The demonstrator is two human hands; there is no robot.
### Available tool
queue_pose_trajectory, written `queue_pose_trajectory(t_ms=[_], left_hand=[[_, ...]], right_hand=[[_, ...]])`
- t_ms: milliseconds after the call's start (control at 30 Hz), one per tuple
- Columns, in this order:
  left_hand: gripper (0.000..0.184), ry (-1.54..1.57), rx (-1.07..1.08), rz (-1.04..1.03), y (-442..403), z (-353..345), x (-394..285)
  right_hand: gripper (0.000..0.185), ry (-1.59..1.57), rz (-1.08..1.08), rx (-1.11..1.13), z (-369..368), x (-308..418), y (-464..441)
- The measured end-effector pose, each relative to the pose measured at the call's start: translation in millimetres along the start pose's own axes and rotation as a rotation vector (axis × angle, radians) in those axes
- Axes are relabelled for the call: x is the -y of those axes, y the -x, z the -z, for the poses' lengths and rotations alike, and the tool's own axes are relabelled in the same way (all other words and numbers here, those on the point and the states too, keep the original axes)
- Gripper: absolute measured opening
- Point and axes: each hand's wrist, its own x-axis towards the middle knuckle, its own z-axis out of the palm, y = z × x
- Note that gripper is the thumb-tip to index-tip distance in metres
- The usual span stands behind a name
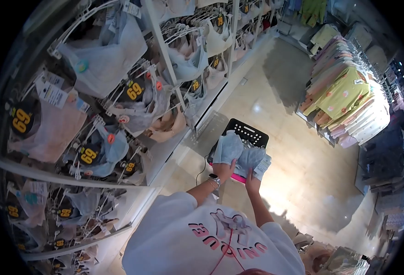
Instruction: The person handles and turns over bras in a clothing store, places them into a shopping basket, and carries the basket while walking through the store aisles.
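A pale grey-blue bra [251, 158] is spread out in front of me, its two cups side by side. My left hand [225, 169] grips its left cup near the lower edge, the thumb lying over the fabric. On the other side, my right hand [253, 181] pinches the lower right edge, beside a white printed tag [262, 167]. Beneath the bra is a black perforated basket [253, 134], partly covered by it. A bright pink edge [237, 178] shows under the bra; what it belongs to is hidden.
Racks of hanging bras [103, 43] with yellow-numbered signs [22, 120] line the left. A rail of pastel tops [348, 94] stands at the right, above dark folded or hanging clothes [385, 151]. Pale floor [316, 183] lies between. More garments [325, 256] are at bottom right.
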Motion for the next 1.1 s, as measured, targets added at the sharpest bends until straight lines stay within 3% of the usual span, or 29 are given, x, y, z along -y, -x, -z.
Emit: queue_pose_trajectory(t_ms=[67,100,300,400,500,567,667,733,900,933,1000,1100], left_hand=[[0.058,0.002,0.008,0.019,-8,-15,4],[0.056,-0.065,-0.086,-0.044,-17,-18,4],[0.04,0.071,0.026,-0.068,-59,-13,-14],[0.035,0.043,-0.069,-0.156,-88,-15,-17],[0.032,0.092,-0.043,-0.073,-98,-45,-4],[0.032,0.06,0.084,-0.027,-101,-55,-2],[0.04,-0.045,0.307,0.047,-121,-70,-2],[0.043,-0.112,0.543,0.11,-137,-77,-3],[0.038,-0.225,0.622,0.153,-160,-97,-2],[0.037,-0.232,0.62,0.139,-167,-103,-3],[0.037,-0.25,0.61,0.087,-183,-114,-2],[0.038,-0.298,0.65,0.075,-208,-125,-10]], right_hand=[[0.054,-0.023,-0.043,-0.008,1,2,-12],[0.053,-0.035,-0.066,-0.012,0,2,-18],[0.048,0.011,-0.127,-0.051,-4,-8,-50],[0.047,0.031,-0.154,-0.063,-9,-14,-74],[0.047,0.068,-0.265,0.017,-12,-25,-89],[0.046,0.086,-0.352,0.088,-15,-37,-96],[0.045,-0.012,-0.13,-0.168,-16,-24,-115],[0.045,-0.02,-0.187,-0.101,-16,-27,-131],[0.057,0.024,-0.316,0.061,6,4,-152],[0.065,0.029,-0.231,-0.049,-3,-8,-159],[0.062,0.055,-0.361,0.139,-6,-31,-180],[0.061,0.087,-0.32,0.187,4,-28,-201]])
